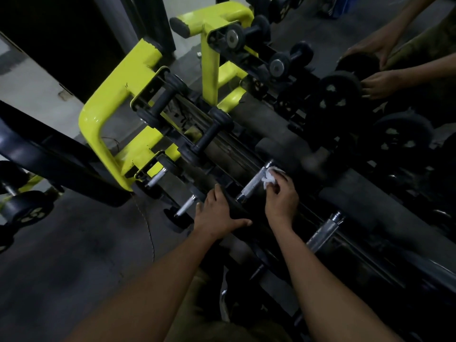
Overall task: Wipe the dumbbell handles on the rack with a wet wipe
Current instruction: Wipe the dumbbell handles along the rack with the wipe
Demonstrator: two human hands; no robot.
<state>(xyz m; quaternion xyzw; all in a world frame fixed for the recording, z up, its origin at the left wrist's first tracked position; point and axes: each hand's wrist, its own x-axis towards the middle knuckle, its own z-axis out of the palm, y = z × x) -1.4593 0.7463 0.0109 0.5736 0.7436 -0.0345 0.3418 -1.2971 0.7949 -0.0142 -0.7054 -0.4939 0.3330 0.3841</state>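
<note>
**Ana:** Right hand (pixel 281 197) first: its fingers are curled, pinching a crumpled white wet wipe (pixel 270 177) against the far end of a knurled silver steel dumbbell handle (pixel 254 183).

**Ben:** And where does that handle sit?

**Ana:** On the lower tier of the black-and-lime-yellow steel dumbbell rack (pixel 116 107), lying diagonally, with its near weight head under the left hand (pixel 217 213). That hand lies over the dark black rubber weight head (pixel 238 213) with fingers extended and the thumb wrapped along the near edge, apparently steadying it.

**Ben:** What could go wrong?

**Ana:** I'd judge the wipe is bunched small, so it may cover only one side of the knurling and leave the underside untouched. If the left hand eases off, the dumbbell could roll in its cradle under the rubbing. The wipe might also snag and shred on the rough grip.

**Ben:** Neighbours?

**Ana:** Another bright steel handle (pixel 323 229) lies just to the right, two shorter chrome ones (pixel 185 206) to the left, and small black dumbbells (pixel 209 134) on the tier above. A second person's hands (pixel 377 83) touch large dark weights at upper right.

**Ben:** Anything unclear?

**Ana:** Plenty. The light is dim, so the black heads merge with the rack. The handle's far head is lost in shadow, and I can't tell how wet the wipe is.
</note>
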